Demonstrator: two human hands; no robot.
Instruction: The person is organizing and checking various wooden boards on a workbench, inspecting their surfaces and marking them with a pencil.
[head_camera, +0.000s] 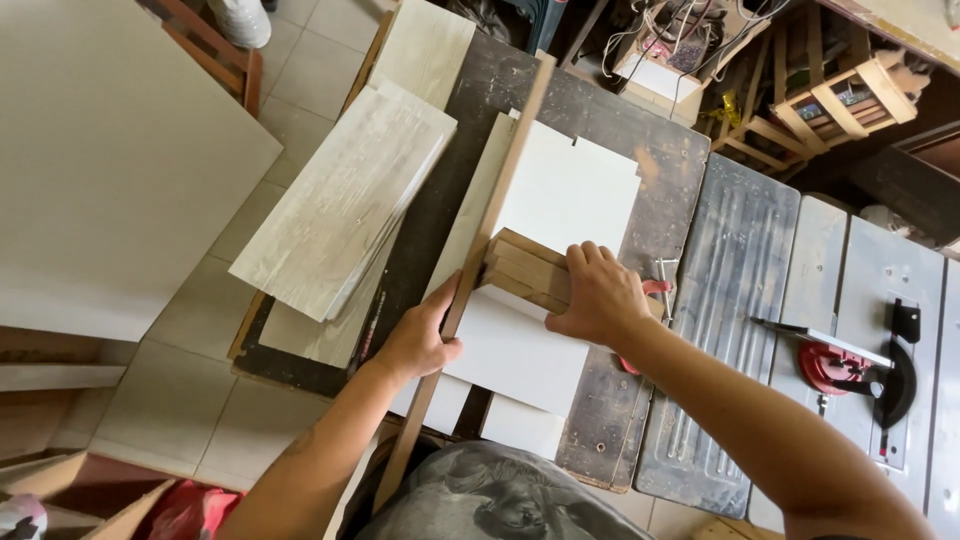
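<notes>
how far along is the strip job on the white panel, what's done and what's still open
Looks done: the white panel lies flat on the dark workbench, with a long wooden strip set against its left edge. In hand: the left hand pinches the strip, and the right hand presses a stack of wood blocks on the panel against it. Left: no fastening is visible; grey-grain boards wait beside.

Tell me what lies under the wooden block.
The wooden block rests on a white panel, pressed by the right hand. The hand hides its right end.

Table saw (860, 370), stacked grey planks (340, 210)
</notes>
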